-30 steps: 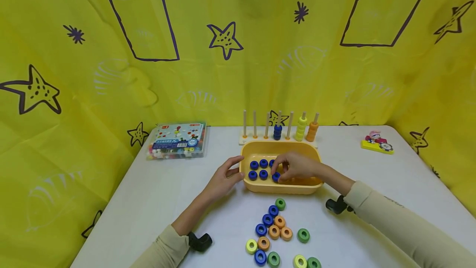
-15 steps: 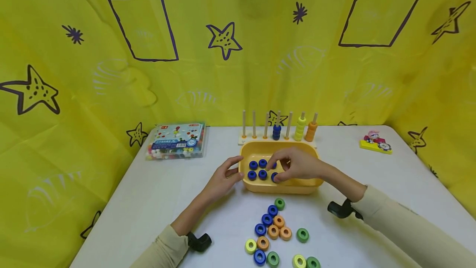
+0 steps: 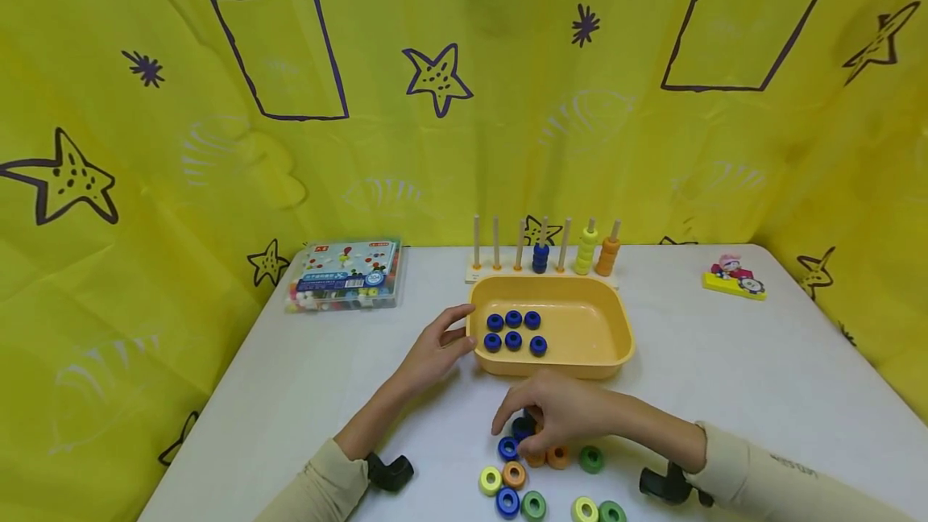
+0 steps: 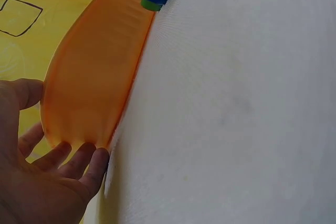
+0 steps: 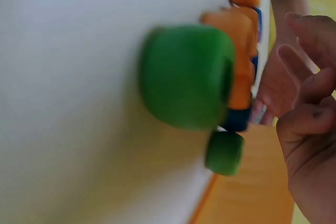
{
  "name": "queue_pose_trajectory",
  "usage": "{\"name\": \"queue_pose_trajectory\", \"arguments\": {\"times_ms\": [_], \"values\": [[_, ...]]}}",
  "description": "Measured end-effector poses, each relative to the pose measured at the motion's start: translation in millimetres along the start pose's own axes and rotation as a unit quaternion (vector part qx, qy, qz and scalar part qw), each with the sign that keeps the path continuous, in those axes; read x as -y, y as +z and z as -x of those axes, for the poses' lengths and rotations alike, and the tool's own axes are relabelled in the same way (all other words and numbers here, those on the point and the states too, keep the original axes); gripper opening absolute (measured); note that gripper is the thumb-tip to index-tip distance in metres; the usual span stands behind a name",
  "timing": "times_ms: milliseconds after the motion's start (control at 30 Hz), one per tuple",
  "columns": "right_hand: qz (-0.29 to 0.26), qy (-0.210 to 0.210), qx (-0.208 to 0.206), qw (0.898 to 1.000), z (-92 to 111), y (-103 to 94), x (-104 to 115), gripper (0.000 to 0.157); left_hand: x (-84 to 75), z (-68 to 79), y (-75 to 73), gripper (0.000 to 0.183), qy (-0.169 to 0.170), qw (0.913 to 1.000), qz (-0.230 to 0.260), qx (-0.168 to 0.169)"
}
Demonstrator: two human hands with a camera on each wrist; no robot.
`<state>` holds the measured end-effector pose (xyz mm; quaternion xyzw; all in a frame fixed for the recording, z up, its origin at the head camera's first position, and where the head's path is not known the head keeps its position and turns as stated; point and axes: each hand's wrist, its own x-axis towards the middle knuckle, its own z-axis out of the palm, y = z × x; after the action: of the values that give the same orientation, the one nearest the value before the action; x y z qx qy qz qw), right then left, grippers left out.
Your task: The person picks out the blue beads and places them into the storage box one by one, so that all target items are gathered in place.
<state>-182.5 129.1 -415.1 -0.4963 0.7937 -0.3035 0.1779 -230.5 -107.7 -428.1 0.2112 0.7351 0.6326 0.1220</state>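
My left hand (image 3: 431, 353) holds the left end of a yellow plastic tray (image 3: 594, 370), thumb and fingertips against its end in the left wrist view. Inside the tray's left half sit several blue ring beads (image 3: 513, 340) in two rows. My right hand (image 3: 569, 405) hovers over the loose beads on the table, thumb and index finger apart around a partly hidden blue bead (image 3: 522, 428). Nothing is visibly gripped there. Beside it lie an orange bead (image 3: 558, 457), a green bead (image 3: 590, 459) and another blue bead (image 3: 509, 448); the hand covers others.
Behind the tray stands a peg board (image 3: 474, 273) with blue beads (image 3: 540, 258), yellow beads (image 3: 586, 252) and orange beads (image 3: 607, 256) on pegs. A clear box (image 3: 344, 274) of colourful parts lies back left; a small toy figure (image 3: 734, 276) sits back right.
My right hand has left the blue bead at the right of the tray's front row and moved toward me, over the loose beads. My left hand stays at the tray.
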Motion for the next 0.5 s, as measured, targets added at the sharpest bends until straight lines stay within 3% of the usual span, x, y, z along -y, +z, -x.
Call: {"name": "queue_pose_trajectory", "arguments": {"times_ms": [500], "values": [[0.020,-0.034,0.000,0.999,-2.0,13.8,-6.0,0.017,-1.4,0.8,0.8,0.051,-0.010,0.9999,-0.005,-0.007]]}}
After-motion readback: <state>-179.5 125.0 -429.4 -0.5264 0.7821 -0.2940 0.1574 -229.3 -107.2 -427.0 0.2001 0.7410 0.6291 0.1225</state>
